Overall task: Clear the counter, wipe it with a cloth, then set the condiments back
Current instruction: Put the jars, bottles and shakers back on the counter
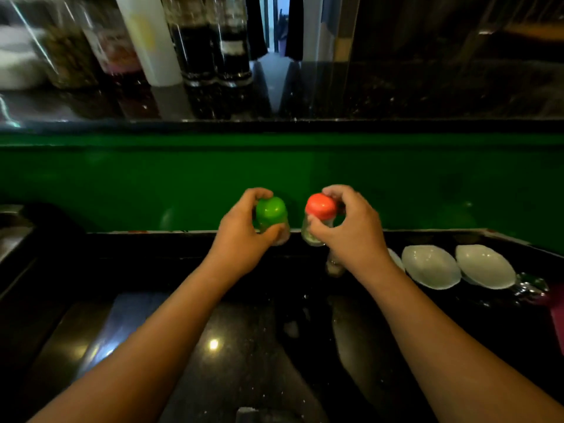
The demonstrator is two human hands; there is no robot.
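Two small clear shakers were at the back of the dark worktop (pixel 244 346), just before the green wall: my left grip (pixel 244 230) was curled around the green-capped shaker (pixel 271 210), my right grip (pixel 351 227) around the red-capped shaker (pixel 320 206), the two close but apart. I could not tell whether either base touched the worktop. To the right lay a white bowl (pixel 430 267) and a second bowl (pixel 485 265). Labels on the dark bottles (pixel 210 41) on the ledge above were too blurred to read

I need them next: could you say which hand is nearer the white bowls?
Right. The right hand, holding the red-capped jar, is left of the white bowls; the left hand, holding the green-capped jar, is farther left.
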